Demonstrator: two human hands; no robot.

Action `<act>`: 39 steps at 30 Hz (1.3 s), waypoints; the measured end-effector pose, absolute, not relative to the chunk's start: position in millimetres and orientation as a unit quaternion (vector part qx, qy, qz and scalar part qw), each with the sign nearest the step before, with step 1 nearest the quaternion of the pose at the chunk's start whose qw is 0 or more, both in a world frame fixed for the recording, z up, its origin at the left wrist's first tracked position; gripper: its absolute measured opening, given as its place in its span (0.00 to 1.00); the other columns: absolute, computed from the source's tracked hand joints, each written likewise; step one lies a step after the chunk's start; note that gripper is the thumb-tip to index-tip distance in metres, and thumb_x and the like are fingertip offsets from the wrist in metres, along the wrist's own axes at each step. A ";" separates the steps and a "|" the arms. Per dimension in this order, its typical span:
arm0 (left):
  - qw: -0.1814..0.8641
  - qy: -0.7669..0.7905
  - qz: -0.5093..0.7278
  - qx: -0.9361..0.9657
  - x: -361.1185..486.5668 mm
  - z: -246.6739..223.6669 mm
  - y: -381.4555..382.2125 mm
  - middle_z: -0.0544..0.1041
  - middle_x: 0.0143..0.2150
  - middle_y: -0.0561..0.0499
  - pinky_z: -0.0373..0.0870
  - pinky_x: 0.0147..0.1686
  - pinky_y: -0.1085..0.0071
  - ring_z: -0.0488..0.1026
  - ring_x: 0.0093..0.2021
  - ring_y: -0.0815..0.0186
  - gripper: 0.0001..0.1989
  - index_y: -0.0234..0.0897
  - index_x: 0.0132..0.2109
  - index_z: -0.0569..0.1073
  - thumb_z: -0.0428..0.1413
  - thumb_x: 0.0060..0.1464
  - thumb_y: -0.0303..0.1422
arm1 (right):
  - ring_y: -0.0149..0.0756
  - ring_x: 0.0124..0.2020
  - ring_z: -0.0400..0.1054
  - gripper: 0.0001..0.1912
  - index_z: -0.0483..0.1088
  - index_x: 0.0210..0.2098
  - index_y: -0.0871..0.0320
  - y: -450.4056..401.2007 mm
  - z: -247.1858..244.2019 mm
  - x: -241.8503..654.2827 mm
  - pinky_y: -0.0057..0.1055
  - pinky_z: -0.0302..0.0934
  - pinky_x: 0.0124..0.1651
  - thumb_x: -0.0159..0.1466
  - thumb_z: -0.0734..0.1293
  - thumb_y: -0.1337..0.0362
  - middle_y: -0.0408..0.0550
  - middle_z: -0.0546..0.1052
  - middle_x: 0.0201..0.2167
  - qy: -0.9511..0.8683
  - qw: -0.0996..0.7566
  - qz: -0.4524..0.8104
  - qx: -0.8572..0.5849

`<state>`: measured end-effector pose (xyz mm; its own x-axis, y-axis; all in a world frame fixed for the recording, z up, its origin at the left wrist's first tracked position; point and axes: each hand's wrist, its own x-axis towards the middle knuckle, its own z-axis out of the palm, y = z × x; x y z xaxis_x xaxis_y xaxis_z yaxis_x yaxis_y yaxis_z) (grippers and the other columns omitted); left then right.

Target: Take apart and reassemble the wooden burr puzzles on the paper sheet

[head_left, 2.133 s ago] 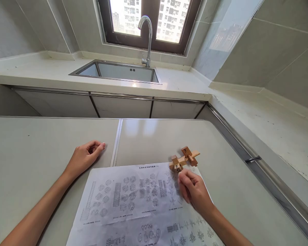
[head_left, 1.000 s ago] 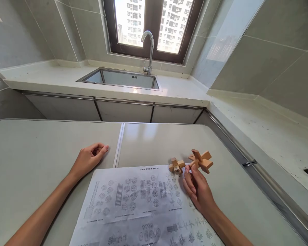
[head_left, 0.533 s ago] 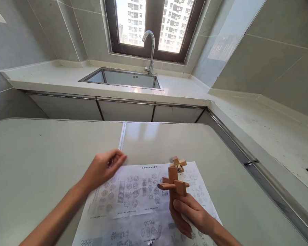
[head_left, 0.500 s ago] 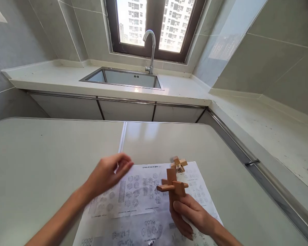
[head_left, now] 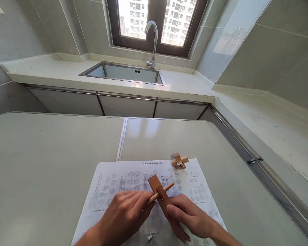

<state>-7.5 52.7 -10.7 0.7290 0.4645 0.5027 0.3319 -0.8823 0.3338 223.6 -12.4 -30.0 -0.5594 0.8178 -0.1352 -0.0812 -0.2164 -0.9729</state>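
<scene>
The reddish-brown wooden assembly of crossed flat bars [head_left: 164,202] is at the lower centre of the frame, tilted between both hands. The right hand [head_left: 187,215] has thumb and fingers clamped on its lower end; the left hand [head_left: 129,209] has its fingers bent together on the near end of the narrow, paler wooden bar [head_left: 169,186] crossing it. An uneven pull or twist there could bind the joint, or loosen it abruptly and let a piece drop. The left fingers hide that end, so a crooked push might go unnoticed.

Beneath lies a creased white paper sheet printed with grey diagrams [head_left: 137,167]; the hands block its lower middle, and a dragging wrist could shift it. The small light-wood cross with black markings [head_left: 180,161] sits at the sheet's upper right, apart from both hands, where an outward swing of the right hand could knock it. A steel-rimmed sink [head_left: 125,79] stands at upper centre, beyond the pale grey table [head_left: 53,153], well away.
</scene>
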 end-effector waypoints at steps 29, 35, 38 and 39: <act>0.013 0.206 0.293 0.934 -9.8 -24.0 43.5 0.68 0.20 0.59 0.52 0.21 0.66 0.61 0.17 0.72 0.13 0.37 0.33 0.67 0.51 0.67 0.21 | 0.31 0.21 0.72 0.23 0.70 0.41 0.59 -15.4 -22.6 204.7 0.27 0.69 0.24 0.72 0.66 0.44 0.45 0.77 0.26 -0.416 0.441 0.647 -0.463; 0.023 0.223 0.299 0.928 -8.4 -22.1 43.6 0.69 0.20 0.59 0.54 0.20 0.67 0.63 0.17 0.72 0.13 0.38 0.32 0.66 0.52 0.67 0.21 | 0.31 0.19 0.72 0.21 0.68 0.41 0.59 -16.1 -21.6 208.1 0.27 0.68 0.23 0.73 0.65 0.46 0.45 0.77 0.25 -0.417 0.466 0.648 -0.433; 0.029 0.233 0.297 0.926 -8.2 -20.8 43.9 0.70 0.19 0.59 0.53 0.20 0.68 0.64 0.16 0.72 0.12 0.38 0.35 0.68 0.51 0.68 0.23 | 0.31 0.18 0.71 0.19 0.67 0.41 0.59 -18.0 -22.4 211.9 0.25 0.65 0.21 0.73 0.65 0.47 0.46 0.78 0.26 -0.417 0.475 0.661 -0.405; 0.033 0.236 0.295 0.925 -8.4 -20.6 44.0 0.71 0.20 0.59 0.54 0.20 0.68 0.64 0.16 0.71 0.11 0.38 0.36 0.69 0.50 0.69 0.23 | 0.30 0.17 0.71 0.19 0.67 0.42 0.58 -18.9 -22.9 213.1 0.25 0.64 0.20 0.74 0.65 0.47 0.47 0.78 0.27 -0.418 0.480 0.661 -0.397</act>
